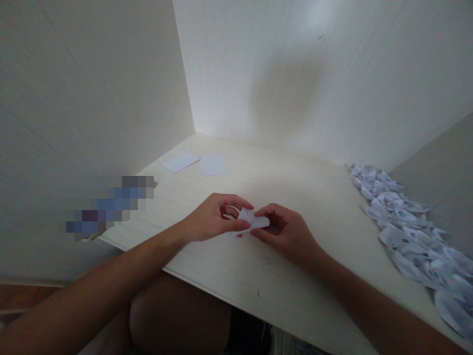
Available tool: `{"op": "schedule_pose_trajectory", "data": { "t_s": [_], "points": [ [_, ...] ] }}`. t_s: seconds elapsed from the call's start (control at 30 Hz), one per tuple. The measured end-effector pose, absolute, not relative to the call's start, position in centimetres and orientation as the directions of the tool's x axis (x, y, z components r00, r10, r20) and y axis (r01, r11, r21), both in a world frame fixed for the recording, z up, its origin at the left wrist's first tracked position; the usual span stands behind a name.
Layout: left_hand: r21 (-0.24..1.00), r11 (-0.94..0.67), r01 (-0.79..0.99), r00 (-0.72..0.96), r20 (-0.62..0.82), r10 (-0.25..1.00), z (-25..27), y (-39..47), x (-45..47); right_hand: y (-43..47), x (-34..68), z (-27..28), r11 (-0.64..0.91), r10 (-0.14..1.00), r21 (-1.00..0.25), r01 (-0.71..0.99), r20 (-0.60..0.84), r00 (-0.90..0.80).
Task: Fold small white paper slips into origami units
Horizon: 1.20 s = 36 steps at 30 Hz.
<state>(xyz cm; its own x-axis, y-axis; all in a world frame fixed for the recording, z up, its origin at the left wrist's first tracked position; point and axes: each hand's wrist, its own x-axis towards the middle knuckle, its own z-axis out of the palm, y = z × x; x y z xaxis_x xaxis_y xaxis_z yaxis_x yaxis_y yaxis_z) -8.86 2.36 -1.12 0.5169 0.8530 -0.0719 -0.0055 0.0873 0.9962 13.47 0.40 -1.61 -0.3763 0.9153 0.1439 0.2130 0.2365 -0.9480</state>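
Observation:
A small folded piece of white paper point(252, 218) is held between both hands just over the table point(295, 296). My left hand point(212, 217) pinches its left side, thumb on the near face and fingers around the far edge. From the right, my right hand point(290, 229) grips the other end between thumb and index finger. Creases show on the paper's upper face; its underside is hidden.
Flat white paper sheets point(182, 161) and a squarish white sheet point(213, 164) lie at the back left. A long heap of folded white paper pieces point(410, 227) runs along the right side. A blurred-out bluish item point(114, 202) sits at the left edge. Pale walls point(258, 74) enclose the table.

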Motion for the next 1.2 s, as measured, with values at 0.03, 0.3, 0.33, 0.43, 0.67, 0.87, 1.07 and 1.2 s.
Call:
{"op": "schedule_pose_trajectory", "data": {
  "t_s": [0.03,0.3,0.33,0.43,0.67,0.87,1.07,1.2],
  "points": [
    [0.997,0.083,-0.004,0.526,-0.068,0.847,-1.2,2.4,-8.8,0.4,13.5,-1.6,0.237,0.917,-0.946,0.219,0.144,-0.372],
    [0.997,0.075,-0.007,0.532,-0.060,0.844,-2.1,3.0,-8.6,0.8,13.7,-1.7,0.282,0.926,-0.909,0.306,0.174,-0.335],
    [0.998,0.060,0.002,0.539,-0.052,0.841,-2.1,3.1,-8.7,0.9,13.7,-1.7,0.275,0.928,-0.913,0.300,0.170,-0.332],
    [1.000,0.003,0.031,0.548,-0.019,0.836,-2.1,3.2,-8.8,1.0,13.8,-1.6,0.242,0.936,-0.927,0.286,0.146,-0.321],
    [1.000,0.013,-0.001,0.570,-0.010,0.822,-2.8,3.8,-9.0,1.0,13.6,-1.3,0.209,0.960,-0.920,0.330,0.129,-0.248],
    [0.992,0.087,-0.090,0.594,-0.016,0.805,-2.7,4.1,-9.1,1.1,13.7,-1.5,0.199,0.957,-0.932,0.304,0.118,-0.264],
    [0.978,0.163,-0.126,0.603,-0.055,0.796,-2.6,4.2,-9.2,1.0,13.7,-1.4,0.210,0.954,-0.928,0.307,0.126,-0.272],
    [0.979,0.163,-0.124,0.617,-0.053,0.786,-2.3,4.0,-9.2,0.9,13.7,-1.1,0.201,0.954,-0.932,0.303,0.116,-0.276]
  ]
}}
